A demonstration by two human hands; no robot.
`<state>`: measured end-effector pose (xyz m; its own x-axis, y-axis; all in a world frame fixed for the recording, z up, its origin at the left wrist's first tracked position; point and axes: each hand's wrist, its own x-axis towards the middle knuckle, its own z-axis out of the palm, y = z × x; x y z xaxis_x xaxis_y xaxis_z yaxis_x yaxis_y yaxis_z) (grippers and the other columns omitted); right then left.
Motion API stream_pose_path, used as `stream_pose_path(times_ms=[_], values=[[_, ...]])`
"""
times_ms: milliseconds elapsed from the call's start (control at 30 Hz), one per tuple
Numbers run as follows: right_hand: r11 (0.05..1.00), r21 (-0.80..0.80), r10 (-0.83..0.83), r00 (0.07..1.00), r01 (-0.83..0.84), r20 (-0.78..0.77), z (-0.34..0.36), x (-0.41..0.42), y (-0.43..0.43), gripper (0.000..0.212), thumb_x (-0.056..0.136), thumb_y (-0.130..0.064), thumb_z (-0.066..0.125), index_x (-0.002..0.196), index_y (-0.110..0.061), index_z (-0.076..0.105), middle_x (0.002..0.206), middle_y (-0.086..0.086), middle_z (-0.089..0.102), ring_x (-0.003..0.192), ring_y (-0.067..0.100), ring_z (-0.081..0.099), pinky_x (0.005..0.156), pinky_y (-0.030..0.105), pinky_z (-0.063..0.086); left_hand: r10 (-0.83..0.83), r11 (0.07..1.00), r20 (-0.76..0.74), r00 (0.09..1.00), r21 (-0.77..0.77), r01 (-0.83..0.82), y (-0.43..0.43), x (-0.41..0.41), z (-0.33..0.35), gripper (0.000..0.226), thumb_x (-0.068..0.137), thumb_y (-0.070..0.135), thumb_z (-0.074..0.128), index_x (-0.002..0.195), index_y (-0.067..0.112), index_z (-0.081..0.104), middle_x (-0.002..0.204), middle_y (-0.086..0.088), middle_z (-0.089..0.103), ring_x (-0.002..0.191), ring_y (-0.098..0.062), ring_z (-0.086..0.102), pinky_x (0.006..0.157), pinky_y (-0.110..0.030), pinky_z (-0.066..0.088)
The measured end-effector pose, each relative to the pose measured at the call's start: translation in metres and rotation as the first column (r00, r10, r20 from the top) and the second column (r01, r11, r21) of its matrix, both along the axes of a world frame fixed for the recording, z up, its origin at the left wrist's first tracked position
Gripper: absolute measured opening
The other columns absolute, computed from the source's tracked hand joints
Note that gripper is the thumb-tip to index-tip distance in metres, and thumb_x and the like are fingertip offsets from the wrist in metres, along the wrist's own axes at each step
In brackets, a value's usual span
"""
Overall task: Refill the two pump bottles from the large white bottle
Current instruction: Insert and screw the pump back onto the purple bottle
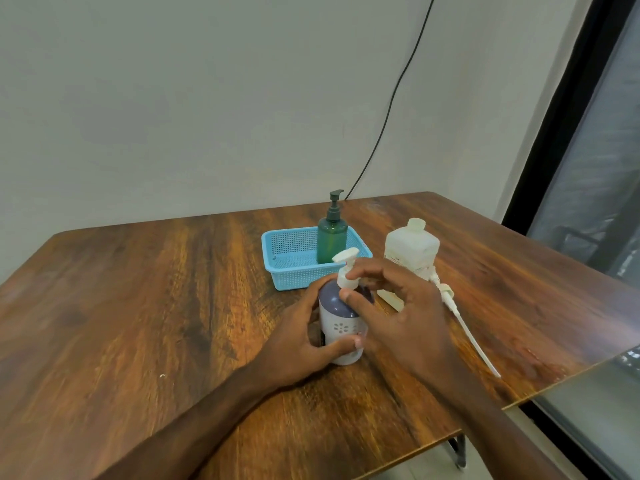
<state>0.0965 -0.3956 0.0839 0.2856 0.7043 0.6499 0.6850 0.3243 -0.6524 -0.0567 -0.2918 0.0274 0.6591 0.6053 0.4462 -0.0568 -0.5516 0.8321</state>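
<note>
Wood-grain table (pixel 173 306) ran back to a pale wall, with a dark window frame along its right side.

From the head camera, the purple pump bottle (pixel 341 320) stood upright near the table's middle. The left hand (pixel 298 337) wrapped its lower body, thumb across the front and fingers behind. The right hand (pixel 398 306) pinched the collar beneath the white pump head (pixel 344 263) between thumb and forefinger. Its other fingers were spread and held nothing. Just behind stood a blue basket (pixel 277 237) with the green pump bottle (pixel 332 240) upright inside it. To the right, the large white bottle (pixel 412 247) stood on the table with its mouth uncapped. A loose pump with a long dip tube (pixel 464 323) lay beside it, pointing toward the near edge.

The step looked like turning the pump collar, though whether on or off could not be told. It would go best with the left hand clamping the body firmly against the table, so only the collar turned. The right fingers should grip the collar itself rather than the spout, which would only swivel. If the pump came out, a straight lift would keep its tube from dripping or tipping the bottle.
</note>
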Motion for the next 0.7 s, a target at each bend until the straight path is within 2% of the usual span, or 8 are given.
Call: stream_pose_path(times_ms=[67, 133, 267, 367, 467, 567, 633, 700], values=[[0.998, 0.030, 0.049, 0.995, -0.046, -0.085, -0.009, 0.002, -0.003, 0.033, 0.085, -0.023, 0.081, 0.115, -0.026, 0.066, 0.121, -0.015, 0.069, 0.117, 0.012, 0.065, 0.091, 0.030, 0.057, 0.005, 0.999, 0.045, 0.999, 0.042, -0.006, -0.001, -0.002, 0.002, 0.078, 0.092, 0.026, 0.084, 0.157, 0.023, 0.041, 0.149, 0.019, 0.060, 0.137, -0.009, 0.060, 0.110, -0.027, 0.051], [0.997, 0.000, 0.080, 0.978, -0.082, -0.192, -0.019, 0.003, -0.002, 0.044, 0.083, -0.029, 0.082, 0.121, -0.026, 0.059, 0.126, -0.015, 0.065, 0.120, 0.009, 0.062, 0.094, 0.029, 0.055, 0.018, 1.000, 0.145, 0.989, 0.020, -0.021, -0.004, -0.003, 0.006, 0.069, 0.096, 0.032, 0.072, 0.156, 0.022, 0.041, 0.152, 0.018, 0.057, 0.142, -0.012, 0.056, 0.113, -0.029, 0.050], [0.980, -0.132, 0.101, 0.938, -0.152, -0.333, -0.036, 0.001, 0.007, 0.057, 0.081, -0.042, 0.082, 0.130, -0.036, 0.052, 0.127, -0.023, 0.062, 0.119, -0.003, 0.060, 0.098, 0.027, 0.055, 0.116, 0.993, 0.244, 0.963, 0.005, -0.121, -0.010, 0.004, 0.025, 0.045, 0.096, 0.044, 0.061, 0.139, 0.037, 0.054, 0.138, 0.022, 0.065, 0.131, -0.011, 0.063, 0.100, -0.022, 0.054], [0.975, -0.127, 0.124, 0.922, -0.181, -0.366, -0.043, 0.001, 0.012, 0.059, 0.081, -0.052, 0.078, 0.131, -0.035, 0.052, 0.125, -0.026, 0.063, 0.117, -0.003, 0.061, 0.097, 0.029, 0.057, 0.231, 0.963, 0.234, 0.944, 0.086, -0.257, -0.006, 0.016, 0.040, 0.041, 0.088, 0.052, 0.072, 0.124, 0.038, 0.060, 0.119, 0.024, 0.070, 0.114, -0.007, 0.069, 0.091, -0.020, 0.058], [0.973, -0.103, 0.152, 0.910, -0.206, -0.386, -0.044, 0.002, 0.012, 0.055, 0.081, -0.046, 0.077, 0.129, -0.036, 0.053, 0.121, -0.028, 0.064, 0.115, -0.004, 0.062, 0.094, 0.024, 0.057, 0.302, 0.936, 0.207, 0.931, 0.120, -0.330, 0.003, 0.026, 0.047, 0.041, 0.081, 0.049, 0.086, 0.113, 0.035, 0.064, 0.109, 0.021, 0.072, 0.105, -0.014, 0.071, 0.085, -0.030, 0.064], [0.966, -0.064, 0.199, 0.880, -0.250, -0.431, -0.044, 0.005, 0.012, 0.052, 0.084, -0.029, 0.079, 0.130, -0.026, 0.057, 0.123, -0.013, 0.067, 0.117, 0.009, 0.065, 0.092, 0.032, 0.059, 0.254, 0.959, 0.172, 0.952, 0.081, -0.270, 0.010, 0.028, 0.050, 0.040, 0.077, 0.044, 0.093, 0.108, 0.030, 0.072, 0.104, 0.010, 0.077, 0.100, -0.020, 0.075, 0.084, -0.042, 0.065], [0.965, -0.041, 0.217, 0.871, -0.261, -0.441, -0.043, 0.006, 0.012, 0.050, 0.085, -0.025, 0.080, 0.130, -0.024, 0.058, 0.123, -0.010, 0.068, 0.117, 0.011, 0.066, 0.092, 0.032, 0.059, 0.201, 0.975, 0.160, 0.966, 0.057, -0.213, 0.011, 0.026, 0.054, 0.040, 0.075, 0.041, 0.094, 0.108, 0.030, 0.075, 0.105, 0.010, 0.079, 0.101, -0.017, 0.077, 0.087, -0.039, 0.065], [0.966, -0.038, 0.211, 0.868, -0.254, -0.449, -0.042, 0.007, 0.011, 0.050, 0.083, -0.030, 0.079, 0.129, -0.028, 0.058, 0.122, -0.014, 0.068, 0.116, 0.007, 0.066, 0.091, 0.030, 0.059, 0.168, 0.983, 0.165, 0.972, 0.040, -0.176, 0.011, 0.021, 0.057, 0.039, 0.076, 0.037, 0.093, 0.111, 0.032, 0.076, 0.104, 0.016, 0.080, 0.101, -0.009, 0.077, 0.089, -0.029, 0.063]])
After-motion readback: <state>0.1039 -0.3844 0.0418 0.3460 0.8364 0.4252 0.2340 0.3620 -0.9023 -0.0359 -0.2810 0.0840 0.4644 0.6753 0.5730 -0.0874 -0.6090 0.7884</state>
